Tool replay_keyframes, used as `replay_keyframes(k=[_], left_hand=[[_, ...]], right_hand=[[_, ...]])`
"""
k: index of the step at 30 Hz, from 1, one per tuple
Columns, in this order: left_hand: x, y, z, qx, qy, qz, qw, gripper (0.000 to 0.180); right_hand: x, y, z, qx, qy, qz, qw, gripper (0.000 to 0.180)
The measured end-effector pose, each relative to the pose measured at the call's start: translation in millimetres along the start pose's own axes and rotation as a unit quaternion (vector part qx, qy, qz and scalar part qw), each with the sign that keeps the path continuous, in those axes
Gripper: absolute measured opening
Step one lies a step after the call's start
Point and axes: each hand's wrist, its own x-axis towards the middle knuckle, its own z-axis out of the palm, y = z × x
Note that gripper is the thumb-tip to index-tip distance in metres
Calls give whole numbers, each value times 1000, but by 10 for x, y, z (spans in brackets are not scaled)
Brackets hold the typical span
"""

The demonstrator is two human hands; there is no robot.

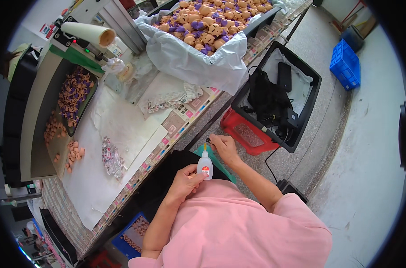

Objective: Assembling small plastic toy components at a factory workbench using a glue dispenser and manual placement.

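My left hand (185,182) is closed around a small white squeeze bottle (205,163) with an orange-red label, held upright in front of my pink shirt. A thin yellowish nozzle (205,146) points up from its top. Beside that tip, my right hand (224,148) is closed in a pinch on a small dark piece (208,140), too small to make out. Whether this piece touches the nozzle I cannot tell. Below the hands lies green cloth (221,166) over my lap.
A table (142,172) on the left bears white paper, crumpled cloths (112,157), small peach-coloured parts (75,154) and a tray (95,89). At the back stands a lined bin (194,67) heaped with peach and purple parts. A black crate (311,98) sits on a red stool (243,134).
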Motion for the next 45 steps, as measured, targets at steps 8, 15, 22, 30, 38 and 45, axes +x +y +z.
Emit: replay_keyframes(k=[8,15,22,30,38,45], left_hand=[[175,60,110,-9,10,-37,999,29],[240,46,107,-6,1,-40,999,29],[254,68,77,-2,4,-46,999,27],[283,45,33,8,2,-50,999,26],[308,32,-2,11,0,-56,998,25],[311,27,-25,15,-2,-53,998,24]], right_hand=[[52,31,-113,11,7,6,1000,51],[96,72,-157,26,-13,70,997,51],[132,151,-103,34,-12,45,998,50],[143,139,-76,17,-20,85,996,54],[165,203,-28,77,-22,62,995,51],[153,209,-4,79,-33,60,995,50]])
